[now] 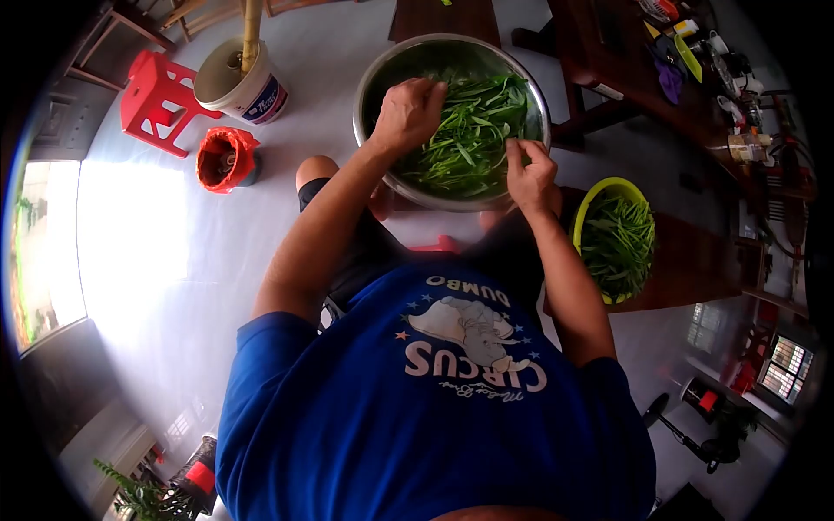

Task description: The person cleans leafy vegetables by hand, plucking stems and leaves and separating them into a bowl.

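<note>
A large metal basin (540, 130) stands in front of my knees, with long green leafy vegetables (473, 130) inside. Over its left part is my left hand (408, 113), fingers curled together near the leaves; what they hold, if anything, is hidden. At the basin's right rim my right hand (532, 174) pinches with thumb and forefinger beside a thin stem; whether the stem is between them is too small to tell. To the right, a yellow-green basket (579, 227) holds more of the same greens.
On the left are a red plastic stool (149, 100), a white bucket (261, 97) with a pole in it, and a small bin with a red bag (228, 161). A dark wooden table (608, 52) bearing tools and clutter stands at the upper right.
</note>
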The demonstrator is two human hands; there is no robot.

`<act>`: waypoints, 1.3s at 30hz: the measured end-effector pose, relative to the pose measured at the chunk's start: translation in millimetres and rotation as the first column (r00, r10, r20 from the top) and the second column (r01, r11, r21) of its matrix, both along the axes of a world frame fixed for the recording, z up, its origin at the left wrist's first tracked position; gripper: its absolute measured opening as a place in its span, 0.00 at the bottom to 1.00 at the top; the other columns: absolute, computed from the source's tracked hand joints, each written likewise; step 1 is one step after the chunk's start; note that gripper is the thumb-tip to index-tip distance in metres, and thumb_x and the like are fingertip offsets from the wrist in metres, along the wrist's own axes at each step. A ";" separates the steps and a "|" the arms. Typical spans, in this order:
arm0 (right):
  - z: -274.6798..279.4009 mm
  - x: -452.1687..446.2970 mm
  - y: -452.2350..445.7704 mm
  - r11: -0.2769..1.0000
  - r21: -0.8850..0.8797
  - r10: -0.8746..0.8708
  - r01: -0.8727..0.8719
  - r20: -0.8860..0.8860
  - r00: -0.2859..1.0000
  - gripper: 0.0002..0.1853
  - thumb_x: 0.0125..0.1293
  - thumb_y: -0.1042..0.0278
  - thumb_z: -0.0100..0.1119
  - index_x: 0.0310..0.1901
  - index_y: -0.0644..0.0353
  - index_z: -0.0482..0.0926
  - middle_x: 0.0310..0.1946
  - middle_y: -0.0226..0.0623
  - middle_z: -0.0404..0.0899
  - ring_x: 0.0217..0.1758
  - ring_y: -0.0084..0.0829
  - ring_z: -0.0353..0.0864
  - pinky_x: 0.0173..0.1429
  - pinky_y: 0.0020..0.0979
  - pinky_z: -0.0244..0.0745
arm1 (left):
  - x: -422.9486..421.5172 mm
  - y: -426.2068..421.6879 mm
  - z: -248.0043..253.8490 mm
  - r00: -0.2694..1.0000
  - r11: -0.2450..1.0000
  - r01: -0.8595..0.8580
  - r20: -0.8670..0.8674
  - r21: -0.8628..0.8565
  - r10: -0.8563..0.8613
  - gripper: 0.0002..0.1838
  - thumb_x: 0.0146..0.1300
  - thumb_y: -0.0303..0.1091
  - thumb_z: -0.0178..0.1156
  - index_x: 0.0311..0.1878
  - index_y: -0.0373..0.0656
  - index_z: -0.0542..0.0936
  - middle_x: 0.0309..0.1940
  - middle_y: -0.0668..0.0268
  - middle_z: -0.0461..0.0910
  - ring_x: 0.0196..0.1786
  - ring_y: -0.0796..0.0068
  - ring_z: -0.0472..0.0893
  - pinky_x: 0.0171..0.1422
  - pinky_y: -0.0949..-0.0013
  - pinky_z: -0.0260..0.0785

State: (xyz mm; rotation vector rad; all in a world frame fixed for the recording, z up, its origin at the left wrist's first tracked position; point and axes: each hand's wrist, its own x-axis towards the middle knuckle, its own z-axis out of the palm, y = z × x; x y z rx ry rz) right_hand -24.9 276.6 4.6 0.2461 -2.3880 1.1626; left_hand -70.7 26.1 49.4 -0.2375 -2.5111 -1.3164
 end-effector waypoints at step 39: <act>-20.6 -19.3 49.7 0.703 0.703 -0.186 0.104 0.040 0.982 0.15 0.69 0.65 0.59 0.50 0.67 0.81 0.56 0.53 0.78 0.64 0.50 0.75 0.68 0.51 0.66 | 18.5 27.9 -48.9 0.834 0.620 0.534 0.477 -0.574 -0.277 0.76 0.36 0.57 0.85 0.84 0.47 0.45 0.81 0.35 0.41 0.81 0.27 0.45 0.82 0.32 0.42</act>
